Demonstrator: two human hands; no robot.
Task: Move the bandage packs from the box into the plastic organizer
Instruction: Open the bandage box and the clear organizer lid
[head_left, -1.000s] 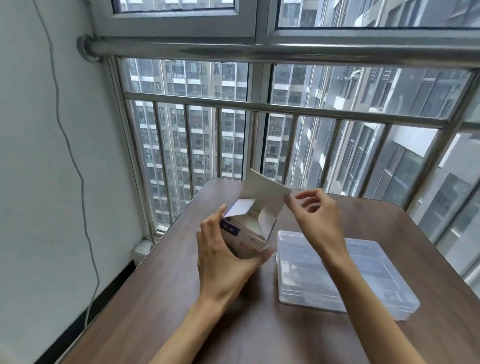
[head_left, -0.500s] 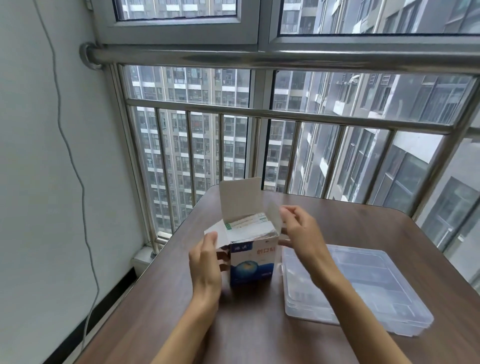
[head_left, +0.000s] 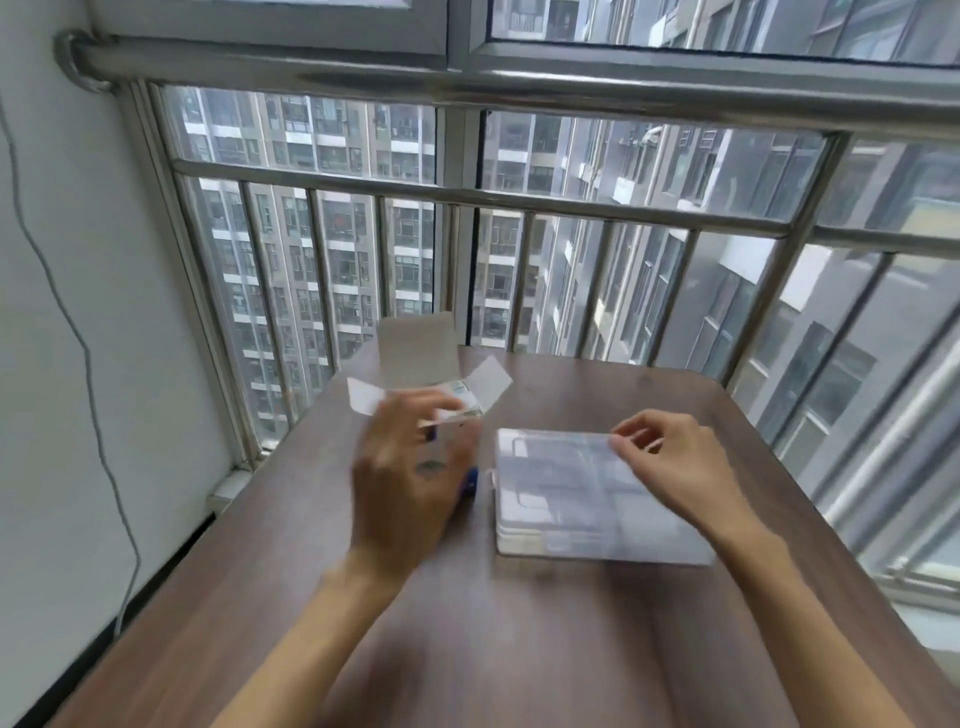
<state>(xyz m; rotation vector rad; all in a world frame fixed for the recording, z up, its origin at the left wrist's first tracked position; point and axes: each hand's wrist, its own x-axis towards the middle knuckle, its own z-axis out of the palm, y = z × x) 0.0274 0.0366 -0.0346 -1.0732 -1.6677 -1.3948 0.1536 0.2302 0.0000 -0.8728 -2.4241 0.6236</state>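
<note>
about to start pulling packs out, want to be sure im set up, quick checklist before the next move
1. White and blue cardboard box open: ok, its top flaps are folded out and white packs show at the mouth.
2. Box standing on the brown wooden table: ok, upright beside the organizer.
3. Clear plastic organizer lid open: not ok, it looks closed and flat.
4. Right hand on the organizer: ok, fingertips at its far edge; a firm hold cannot be told.
5. Left hand holding a pack: cannot tell, it is motion-blurred in front of the box.
6. Packs in the organizer: not ok, none visible.
</note>
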